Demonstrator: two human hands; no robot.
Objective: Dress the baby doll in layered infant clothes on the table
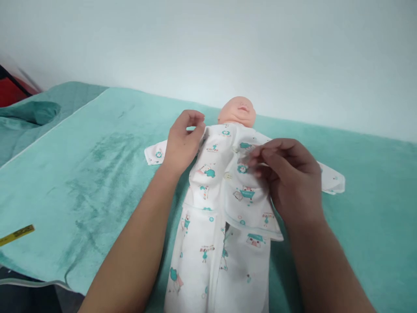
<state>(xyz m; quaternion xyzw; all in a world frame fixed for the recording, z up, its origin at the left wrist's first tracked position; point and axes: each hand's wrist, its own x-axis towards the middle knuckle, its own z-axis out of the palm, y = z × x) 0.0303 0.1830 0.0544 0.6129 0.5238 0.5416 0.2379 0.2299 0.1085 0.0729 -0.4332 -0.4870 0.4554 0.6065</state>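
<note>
A baby doll (237, 114) lies on its back, dressed in a white printed baby shirt (208, 169) and matching trousers (193, 261). The shirt's front is closed along the middle, where a pale button shows, and its sleeves stretch out to both sides. My left hand (185, 139) is beside the doll's shoulder at the shirt's edge, fingers bent with a gap between thumb and forefinger. Over the other side of the chest hovers my right hand (289, 174), its loosely curled fingers slightly blurred. Nothing shows in either hand.
A green plush cloth (107, 174) covers the table under the doll. A yellow strip (17, 235) lies at the left edge, and a darker green folded cloth (65, 104) is farther back. A pale wall (208, 52) stands behind; something red (13, 91) shows at far left.
</note>
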